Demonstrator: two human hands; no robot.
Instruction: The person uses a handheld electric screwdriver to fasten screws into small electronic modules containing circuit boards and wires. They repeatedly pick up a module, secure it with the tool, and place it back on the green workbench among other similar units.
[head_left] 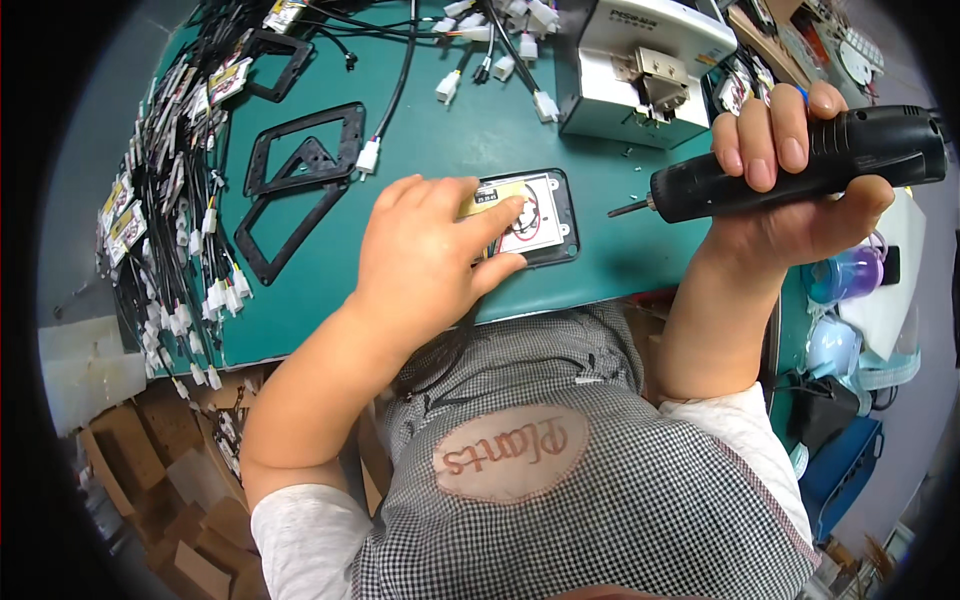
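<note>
My right hand is wrapped around a black electric screwdriver, held up over the right side of the bench. Its thin bit points left, apart from the work. My left hand holds down a rectangular black plastic case lying near the bench's front edge. Within the case sits a flat part with a white and yellow label. One finger presses on that label, and the thumb rests by the lower edge. The hand hides the case's left end.
Several small screws lie by a white boxy machine at the back. Black frames lie left on the green bench, beside a heap of cables with white connectors. A purple-blue cup stands right; cardboard boxes sit below left.
</note>
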